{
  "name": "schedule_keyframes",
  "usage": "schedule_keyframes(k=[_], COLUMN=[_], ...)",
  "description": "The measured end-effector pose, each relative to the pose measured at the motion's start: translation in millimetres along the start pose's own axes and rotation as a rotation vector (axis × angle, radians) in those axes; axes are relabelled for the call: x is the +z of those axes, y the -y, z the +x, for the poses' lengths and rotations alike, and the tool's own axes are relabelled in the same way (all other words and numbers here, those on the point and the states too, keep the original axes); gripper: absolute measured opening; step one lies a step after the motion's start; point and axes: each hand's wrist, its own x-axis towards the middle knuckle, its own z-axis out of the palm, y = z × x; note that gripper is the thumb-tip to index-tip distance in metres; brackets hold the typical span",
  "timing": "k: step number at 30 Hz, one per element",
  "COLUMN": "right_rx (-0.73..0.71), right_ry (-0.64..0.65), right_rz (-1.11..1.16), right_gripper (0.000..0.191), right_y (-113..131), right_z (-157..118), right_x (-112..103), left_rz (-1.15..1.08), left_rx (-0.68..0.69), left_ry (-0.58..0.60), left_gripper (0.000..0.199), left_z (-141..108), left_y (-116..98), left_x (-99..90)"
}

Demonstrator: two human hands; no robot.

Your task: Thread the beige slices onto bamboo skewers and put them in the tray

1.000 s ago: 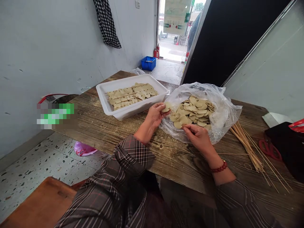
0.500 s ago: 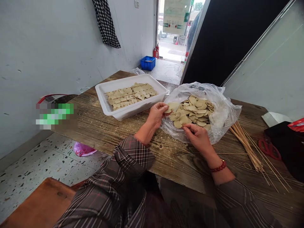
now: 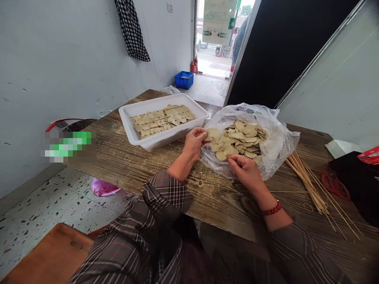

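My left hand (image 3: 195, 141) pinches a thin, tan, rounded slice (image 3: 212, 134) at the near left side of a clear plastic bag (image 3: 274, 152). Several overlapping slices (image 3: 222, 150) sit between my hands, apparently strung on a skewer. My right hand (image 3: 245, 169), a red bead bracelet at its wrist, is closed at the near end of that row. Its fingertips seem to grip the skewer, mostly hidden by fingers and slices. A heap of loose slices (image 3: 244, 136) fills the opened bag. Left of it, a white tray (image 3: 161, 145) holds skewered slices (image 3: 160, 120).
A bundle of bamboo skewers (image 3: 309, 181) lies right of the bag on the wooden table (image 3: 118, 165). Another thin skewer (image 3: 290, 192) lies by my right wrist. Red-handled scissors (image 3: 336, 185) and a black item (image 3: 358, 185) occupy the right side. A blue crate (image 3: 184, 81) stands by the doorway.
The view has shifted very slightly. Both hands stay almost in place, with the left-hand slice tipped a little differently.
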Motion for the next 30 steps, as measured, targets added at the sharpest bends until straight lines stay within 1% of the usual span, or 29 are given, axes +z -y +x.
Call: schedule_keyframes(k=[7, 12, 15, 19, 21, 24, 27, 30], right_rx=[0.047, 0.066, 0.079, 0.083, 0.073, 0.059, 0.078, 0.123], right_ry=[-0.004, -0.006, -0.019, -0.026, -0.016, -0.009, -0.012, 0.002], right_rz=[0.027, 0.068, 0.1, 0.129, 0.137, 0.152, 0.214, 0.317], right_gripper=[0.031, 0.031, 0.032, 0.032, 0.031, 0.031, 0.03, 0.032], right_y=[1.7, 0.0, -0.7, -0.1, 0.3, 0.1, -0.9, -1.4], right_z=[0.1, 0.8, 1.5, 1.5, 1.1, 0.6, 0.7, 1.2], right_x=[0.5, 1.3, 0.9, 0.1, 0.2, 0.8, 1.4, 1.4], left_rz=[0.101, 0.159, 0.113, -0.035, -0.091, -0.13, -0.122, -0.113], left_rx=[0.064, 0.051, -0.007, -0.128, -0.185, -0.253, -0.3, -0.316], left_ry=[0.058, 0.119, 0.17, 0.141, 0.151, 0.229, 0.304, 0.323], left_gripper=[0.017, 0.017, 0.02, 0.024, 0.025, 0.024, 0.023, 0.025], left_z=[-1.8, -4.9, -6.4, -6.1, -6.0, -7.3, -8.9, -8.8], left_y=[2.5, 5.5, 4.6, 1.2, 0.3, -0.1, -1.2, -3.0], left_x=[1.2, 4.0, 5.0, 4.6, 4.2, 3.7, 2.6, 1.3])
